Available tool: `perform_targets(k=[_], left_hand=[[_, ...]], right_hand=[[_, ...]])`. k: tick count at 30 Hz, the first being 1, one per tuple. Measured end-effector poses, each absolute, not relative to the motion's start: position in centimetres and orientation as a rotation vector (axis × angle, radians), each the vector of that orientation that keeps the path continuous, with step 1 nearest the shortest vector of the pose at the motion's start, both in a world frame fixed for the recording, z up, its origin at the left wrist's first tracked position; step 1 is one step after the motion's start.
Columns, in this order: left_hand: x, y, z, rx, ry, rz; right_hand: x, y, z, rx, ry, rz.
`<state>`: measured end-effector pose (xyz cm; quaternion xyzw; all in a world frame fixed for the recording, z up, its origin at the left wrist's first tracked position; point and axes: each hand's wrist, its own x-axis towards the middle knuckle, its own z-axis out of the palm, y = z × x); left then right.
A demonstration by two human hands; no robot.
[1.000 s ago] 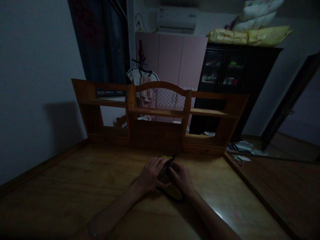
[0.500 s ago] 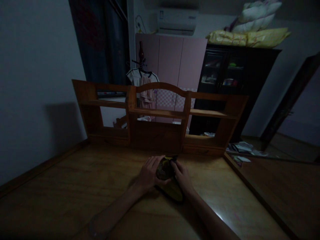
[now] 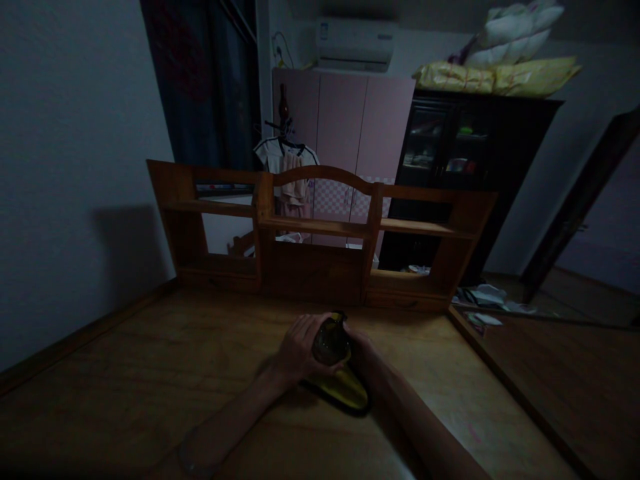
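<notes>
At the middle of the tabletop, my left hand (image 3: 299,348) curls round a dark, shiny, round vessel that looks like a glass cup (image 3: 330,343); its rim faces me. A yellow cloth with a black border (image 3: 345,390) hangs below the cup and lies toward me on the wood. Part of the same cloth rises behind the cup's far side. My right hand (image 3: 365,350) closes on this cloth at the cup's right side, its fingertips mostly hidden behind it. Dim light hides the cup's inside.
A wooden shelf unit (image 3: 315,227) stands along the far edge of the wooden table (image 3: 175,360). At the left is a white wall (image 3: 75,167). A raised wooden edge (image 3: 510,387) runs down the right. Papers and bags (image 3: 485,297) lie beyond it.
My right hand has shifted slightly down, its fingers moving from the cup's top to its right side. The cloth's upper part has folded over, and its lower part shows more toward me.
</notes>
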<state>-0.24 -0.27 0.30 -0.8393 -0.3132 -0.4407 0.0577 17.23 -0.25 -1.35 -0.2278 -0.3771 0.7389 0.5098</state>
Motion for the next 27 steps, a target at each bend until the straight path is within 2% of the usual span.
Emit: perform_targets(k=[17, 27], left_hand=[[-0.3, -0.3, 0.4, -2.559, -0.929, -1.255], [-0.2, -0.7, 0.8, -2.613, -0.864, -1.025]], right_hand=[[17.4, -0.9, -0.9, -0.745, -1.095, 1.544], [17.4, -0.4, -1.5, -0.918, -1.291, 1.18]])
